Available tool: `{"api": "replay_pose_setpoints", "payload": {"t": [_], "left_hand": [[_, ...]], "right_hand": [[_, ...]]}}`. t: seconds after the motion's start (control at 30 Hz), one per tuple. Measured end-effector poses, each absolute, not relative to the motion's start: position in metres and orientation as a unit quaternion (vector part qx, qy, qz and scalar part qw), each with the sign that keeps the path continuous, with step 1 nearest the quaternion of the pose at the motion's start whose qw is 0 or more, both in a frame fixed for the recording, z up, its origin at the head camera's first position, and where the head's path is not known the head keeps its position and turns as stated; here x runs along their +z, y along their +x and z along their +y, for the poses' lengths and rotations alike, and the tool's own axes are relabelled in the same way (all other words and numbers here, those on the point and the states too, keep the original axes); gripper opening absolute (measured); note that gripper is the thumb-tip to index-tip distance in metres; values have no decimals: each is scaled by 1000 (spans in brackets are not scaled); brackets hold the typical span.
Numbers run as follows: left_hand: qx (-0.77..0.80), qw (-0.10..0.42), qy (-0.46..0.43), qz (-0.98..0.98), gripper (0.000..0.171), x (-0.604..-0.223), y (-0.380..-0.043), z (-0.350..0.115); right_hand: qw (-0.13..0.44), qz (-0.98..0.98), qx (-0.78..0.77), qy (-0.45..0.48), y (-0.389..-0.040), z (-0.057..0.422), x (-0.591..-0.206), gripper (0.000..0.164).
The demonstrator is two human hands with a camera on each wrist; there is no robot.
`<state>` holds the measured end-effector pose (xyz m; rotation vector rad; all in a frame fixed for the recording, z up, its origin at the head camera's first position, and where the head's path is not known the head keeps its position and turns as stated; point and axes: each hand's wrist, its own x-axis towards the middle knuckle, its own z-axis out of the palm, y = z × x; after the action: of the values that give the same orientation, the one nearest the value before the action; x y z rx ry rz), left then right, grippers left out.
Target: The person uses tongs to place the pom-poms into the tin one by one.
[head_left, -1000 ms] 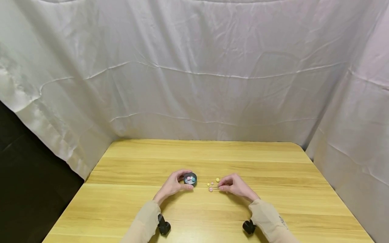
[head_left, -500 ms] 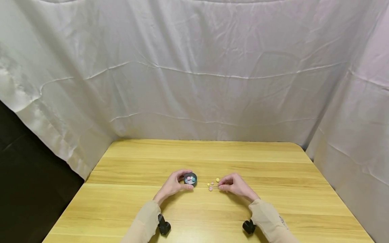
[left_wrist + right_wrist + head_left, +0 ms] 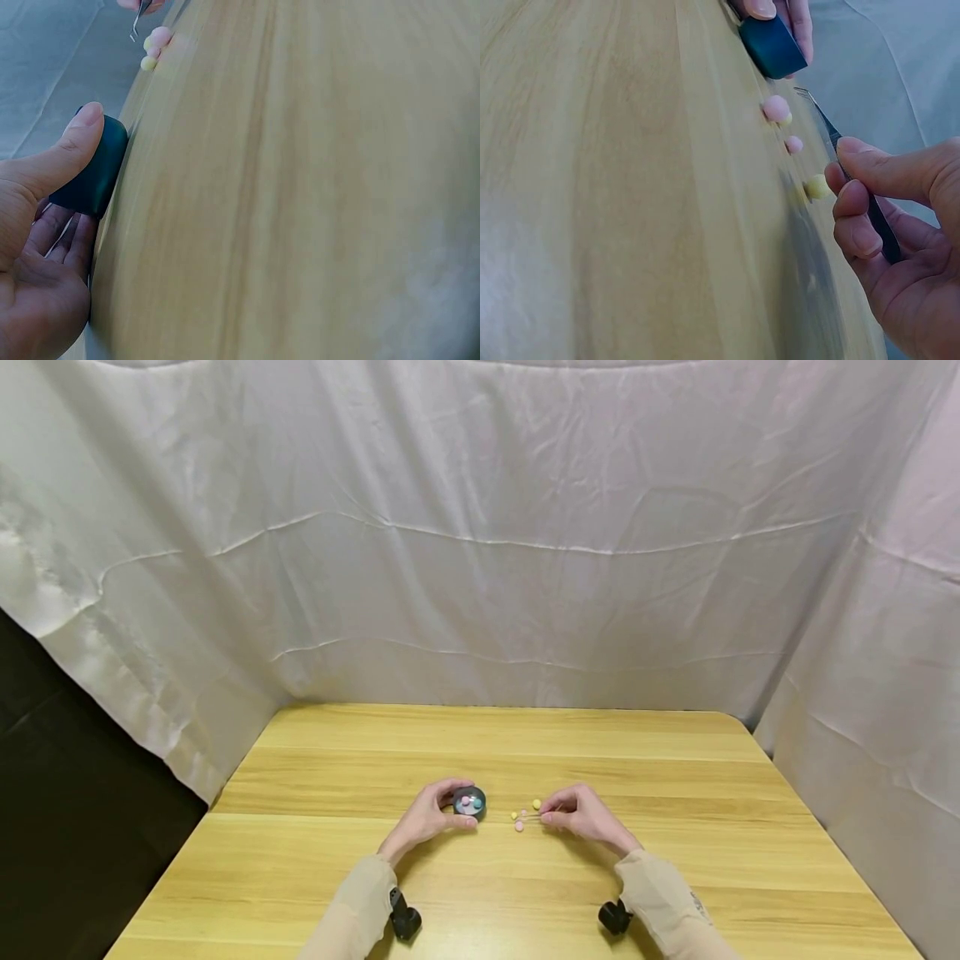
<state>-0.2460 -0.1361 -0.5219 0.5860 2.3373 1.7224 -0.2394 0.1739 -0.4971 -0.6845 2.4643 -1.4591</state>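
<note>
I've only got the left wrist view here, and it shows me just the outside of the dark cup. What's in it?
Observer: The head view looks down into the cup: a pink ball and a teal ball show inside.
Operator: Good. At my top edge I get only the tips of the tweezers and a bit of the fingers. Where does the back end lie?
Observer: In the right wrist view, the tweezers run back between the fingers, their rear end toward the palm of the right grip.
</note>
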Motion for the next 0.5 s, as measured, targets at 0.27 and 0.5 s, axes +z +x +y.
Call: {"api": "replay_pose_setpoints", "payload": {"t": [0.27, 0.5], "left_hand": [[581, 92, 198, 784, 63, -521, -246, -136], [583, 92, 199, 782, 64, -522, -246, -136]], "right_hand": [[109, 833, -488, -238, -241, 176, -500, 13], [106, 831, -490, -242, -241, 176, -502, 12]]}}
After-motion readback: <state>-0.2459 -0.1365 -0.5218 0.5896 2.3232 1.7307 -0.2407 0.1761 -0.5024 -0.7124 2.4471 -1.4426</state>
